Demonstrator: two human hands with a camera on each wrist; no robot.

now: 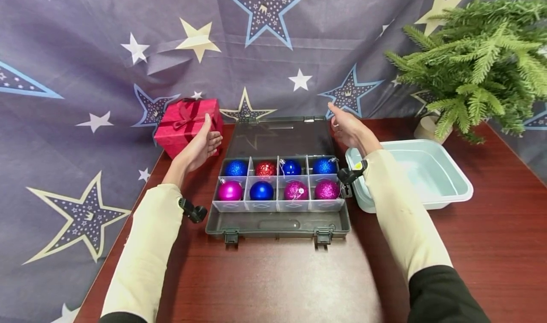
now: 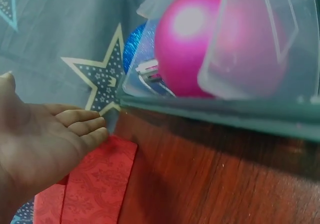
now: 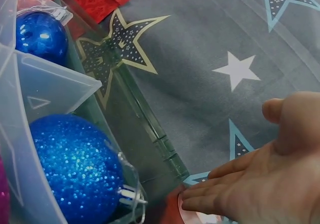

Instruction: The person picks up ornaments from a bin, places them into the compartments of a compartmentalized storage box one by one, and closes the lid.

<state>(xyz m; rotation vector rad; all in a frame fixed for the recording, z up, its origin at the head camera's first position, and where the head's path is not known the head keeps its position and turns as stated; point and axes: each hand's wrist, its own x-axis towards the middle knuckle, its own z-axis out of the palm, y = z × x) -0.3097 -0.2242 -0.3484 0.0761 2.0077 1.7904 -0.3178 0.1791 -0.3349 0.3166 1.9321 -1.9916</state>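
A dark see-through plastic case (image 1: pixel 278 232) lies with its lid (image 1: pixel 278 140) folded back, centred on the table. Its clear compartments hold several Christmas baubles: the back row has glittery blue (image 3: pixel 75 169), red (image 1: pixel 265 168), shiny blue and glittery blue ones. Pink (image 2: pixel 182 49), blue (image 1: pixel 261 191) and two glittery magenta (image 1: pixel 327 189) ones fill the front row. My left hand (image 1: pixel 198 147) hovers left of the case, in front of the gift box, fingers extended and holding nothing. To the right of the lid, my right hand (image 1: pixel 350 129) is held up, palm inward, also with nothing in it.
A red gift box (image 1: pixel 181 128) with a bow stands at the back left. On the right, a pale blue plastic basin (image 1: pixel 444 202) sits beside my right forearm. Behind it rises a small artificial fir tree (image 1: pixel 478 71). A star-patterned cloth (image 1: pixel 278 66) hangs behind the table.
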